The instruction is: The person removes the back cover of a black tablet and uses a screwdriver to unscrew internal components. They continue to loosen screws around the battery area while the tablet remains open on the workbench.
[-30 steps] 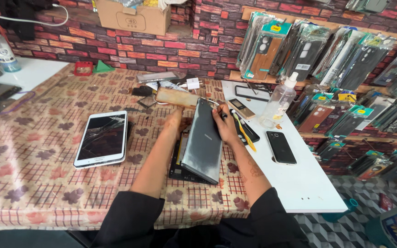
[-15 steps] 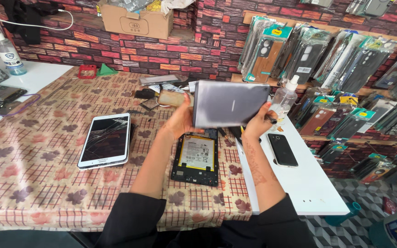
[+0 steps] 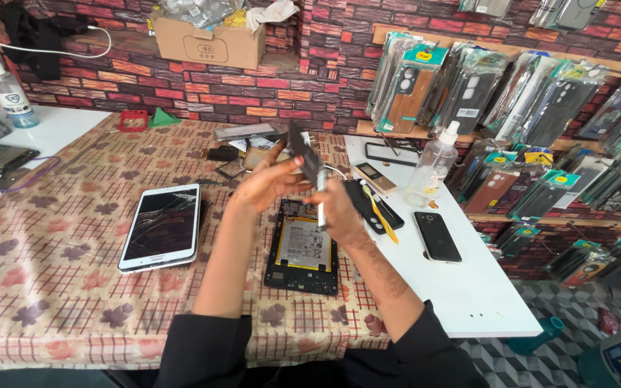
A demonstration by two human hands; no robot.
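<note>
Both my hands hold a grey tablet back cover up above the table, turned almost edge-on to the camera. My left hand grips its left side and my right hand its lower right edge. Directly below lies the opened tablet body, flat on the patterned tablecloth, its pale battery and dark boards showing. A white tablet with a cracked screen lies to the left of it, apart from my hands.
On the white table to the right lie a black phone, a yellow-handled tool and a clear spray bottle. Packaged phone cases hang along the brick wall. A cardboard box sits on the ledge.
The back cover was lifted off the tablet body, held broadside half a second ago, and is now turned edge-on and lowered slightly between my hands.
</note>
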